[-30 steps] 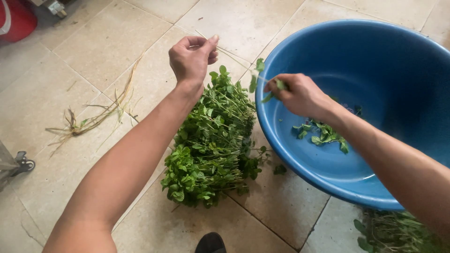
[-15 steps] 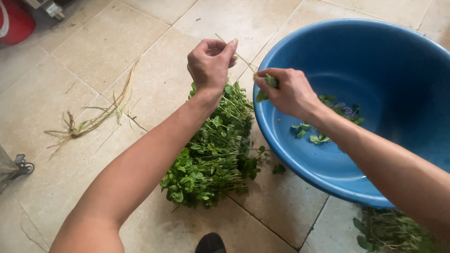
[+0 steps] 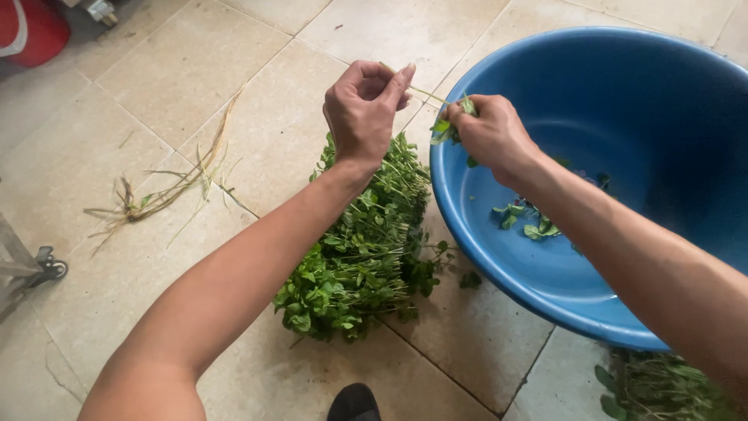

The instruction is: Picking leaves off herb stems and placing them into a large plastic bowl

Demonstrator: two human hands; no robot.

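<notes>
My left hand (image 3: 365, 109) pinches one end of a thin pale green stem (image 3: 425, 93) above a pile of leafy green herbs (image 3: 360, 249) on the tiled floor. My right hand (image 3: 492, 134) grips the same stem at its leafy end, over the near rim of a large blue plastic basin (image 3: 623, 156). Small green leaves stick out under the right hand's fingers. A few plucked leaves (image 3: 523, 220) lie inside the basin.
Bare discarded stems (image 3: 167, 187) lie on the tiles to the left. A red container (image 3: 27, 27) stands at the top left. More greens (image 3: 662, 386) lie at the bottom right. A dark shoe tip (image 3: 354, 403) shows at the bottom edge, a metal stand (image 3: 31, 269) at far left.
Both hands have come together above the basin's rim. The right hand rose from inside the basin; the left hand moved right, and a stem now stretches between them.
</notes>
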